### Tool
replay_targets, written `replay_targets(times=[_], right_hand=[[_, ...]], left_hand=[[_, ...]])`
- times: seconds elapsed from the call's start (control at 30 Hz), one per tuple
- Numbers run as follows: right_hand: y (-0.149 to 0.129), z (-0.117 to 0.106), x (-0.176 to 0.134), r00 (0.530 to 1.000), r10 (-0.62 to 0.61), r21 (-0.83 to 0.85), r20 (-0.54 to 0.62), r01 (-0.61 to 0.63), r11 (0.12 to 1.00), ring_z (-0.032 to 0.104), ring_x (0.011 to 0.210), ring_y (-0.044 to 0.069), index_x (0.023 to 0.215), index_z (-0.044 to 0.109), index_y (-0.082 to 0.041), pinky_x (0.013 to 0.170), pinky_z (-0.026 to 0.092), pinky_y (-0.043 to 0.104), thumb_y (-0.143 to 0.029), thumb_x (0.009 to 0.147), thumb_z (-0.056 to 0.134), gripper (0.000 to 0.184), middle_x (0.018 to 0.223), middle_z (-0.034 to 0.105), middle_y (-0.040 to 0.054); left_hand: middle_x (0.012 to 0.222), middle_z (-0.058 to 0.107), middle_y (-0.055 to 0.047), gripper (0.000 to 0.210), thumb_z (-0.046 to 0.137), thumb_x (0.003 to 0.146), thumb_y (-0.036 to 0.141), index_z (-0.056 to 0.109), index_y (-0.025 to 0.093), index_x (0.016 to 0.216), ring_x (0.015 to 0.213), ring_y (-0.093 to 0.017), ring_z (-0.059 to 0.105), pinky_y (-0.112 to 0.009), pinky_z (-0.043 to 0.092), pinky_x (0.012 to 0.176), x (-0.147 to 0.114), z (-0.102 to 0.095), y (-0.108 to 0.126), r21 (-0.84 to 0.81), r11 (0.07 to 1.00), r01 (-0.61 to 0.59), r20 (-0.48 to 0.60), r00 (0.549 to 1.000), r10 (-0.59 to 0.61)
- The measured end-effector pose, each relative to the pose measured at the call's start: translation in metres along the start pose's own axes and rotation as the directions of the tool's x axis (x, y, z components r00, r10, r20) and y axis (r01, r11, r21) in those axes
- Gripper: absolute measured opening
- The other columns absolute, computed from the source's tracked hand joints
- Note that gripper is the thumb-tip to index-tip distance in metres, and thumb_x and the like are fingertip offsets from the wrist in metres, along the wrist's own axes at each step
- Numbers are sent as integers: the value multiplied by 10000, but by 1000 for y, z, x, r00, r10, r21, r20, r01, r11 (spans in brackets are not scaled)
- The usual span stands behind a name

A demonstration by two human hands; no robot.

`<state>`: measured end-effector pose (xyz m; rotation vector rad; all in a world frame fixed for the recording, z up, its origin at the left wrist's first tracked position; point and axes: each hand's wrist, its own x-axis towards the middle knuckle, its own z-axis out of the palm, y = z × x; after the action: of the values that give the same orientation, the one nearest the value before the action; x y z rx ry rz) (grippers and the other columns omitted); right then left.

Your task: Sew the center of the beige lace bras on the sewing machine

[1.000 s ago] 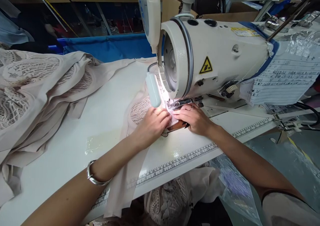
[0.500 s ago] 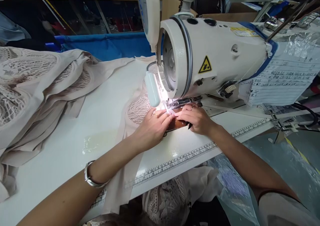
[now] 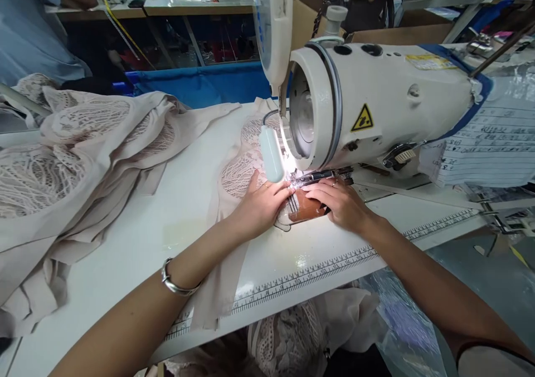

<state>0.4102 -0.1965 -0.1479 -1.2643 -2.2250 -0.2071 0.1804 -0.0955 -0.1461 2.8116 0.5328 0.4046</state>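
Light from a small lamp [image 3: 271, 155] falls on the needle area of a white sewing machine [image 3: 388, 96]. My left hand [image 3: 261, 207] lies on beige lace fabric [image 3: 239, 175] just left of the presser foot, fingers stretched and thumb spread. In front of the metal attachment [image 3: 320, 176], my right hand [image 3: 345, 201] has its fingers bent over the brown plate [image 3: 307, 207]. A small dark pointed item [image 3: 327, 210] shows under that hand; its kind is unclear. The fabric at the needle is partly hidden by the lamp and my fingers.
More beige lace pieces [image 3: 87, 143] are heaped at the left. A ruler strip [image 3: 305, 277] runs along the table's front edge, with lace fabric [image 3: 288, 335] below it. Handwritten paper [image 3: 485, 137] hangs at the right. A person in blue [image 3: 37, 29] is at the far left.
The whole view has shifted, so the machine appears farther right and lower. My hands have moved apart, baring more of the brown plate between them. The person in blue shows more.
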Motion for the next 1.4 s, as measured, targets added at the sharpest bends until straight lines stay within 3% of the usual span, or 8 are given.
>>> replay_targets(times=[0.33,0.43,0.5,0.63,0.8,0.97,1.13,1.4], right_hand=[[3,-4,-4,991,116,-77,60,-111,991,684,859,218,1090,672,-186,731,515,323,26,847,416,411,942,745,72],[1,-8,-3,967,205,-28,149,-203,979,644,690,184,930,618,-205,615,458,294,-178,900,604,43,809,719,26],[-3,-11,-2,949,216,-16,231,-218,976,589,606,166,832,552,-222,561,412,282,-401,822,767,279,725,673,-5],[-10,-11,0,964,115,26,241,-125,992,549,580,159,777,493,-233,543,382,278,-604,800,752,452,692,629,-11],[-15,-6,4,999,27,4,34,-27,1000,487,532,140,699,436,-238,528,363,270,-254,981,521,295,601,544,-23],[-15,-5,4,1000,-6,33,-12,6,999,531,559,141,685,471,-236,552,385,274,-125,916,495,258,612,578,-19],[-10,-4,1,1000,-9,16,-13,9,1000,541,568,154,683,539,-234,551,416,296,-130,917,480,263,625,595,-9],[-72,-38,36,985,158,629,-65,-83,773,709,1012,247,946,802,-294,768,626,391,-202,995,524,298,1170,717,88]], left_hand=[[1256,651,-156,288,495,1017,219,628,178,1269,1258,-349,549,-614,368,1101,2,-1,4,131,981,143,-61,989,-136],[1104,669,-180,204,552,988,267,658,136,1103,1091,-355,607,-504,517,906,2,-8,-4,202,931,303,-116,952,-285],[1070,683,-188,300,569,977,384,651,116,1083,1020,-348,636,-494,543,851,-3,-19,-21,222,892,394,-91,919,-384],[1412,558,-277,663,519,944,568,535,67,1379,1346,-473,468,-712,377,1055,-43,-62,-71,221,774,594,-299,796,-526],[1433,562,-246,637,390,956,643,633,171,1308,1507,-457,261,-731,249,1085,-130,-116,-120,125,678,725,-671,565,-480],[1030,725,-185,583,402,943,668,693,163,923,1191,-354,633,-533,518,957,-168,-138,-128,219,603,767,-581,599,-551],[1188,692,-178,474,504,928,584,684,149,980,1250,-358,596,-517,506,962,-160,-164,-106,236,531,814,-669,532,-519],[1430,579,-157,624,755,814,486,578,219,1350,1431,-425,416,-625,428,1107,-130,-103,2,358,754,550,-448,810,-379]])
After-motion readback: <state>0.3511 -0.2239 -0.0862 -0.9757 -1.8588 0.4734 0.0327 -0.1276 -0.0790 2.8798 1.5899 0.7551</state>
